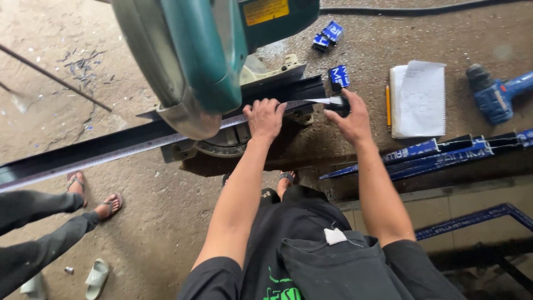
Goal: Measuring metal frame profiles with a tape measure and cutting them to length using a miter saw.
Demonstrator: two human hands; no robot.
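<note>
A long black metal profile lies across the base of a green mitre saw. A tape measure blade runs along its top. My left hand presses flat on the blade and profile beside the saw. My right hand holds the black tape measure case at the profile's right end, with the blade pulled out of it.
A notepad with an orange pencil lies right of my hand, a blue drill beyond it. Blue-wrapped profiles lie at the right. Another person's sandalled feet stand at the left. Small blue offcuts lie near the saw.
</note>
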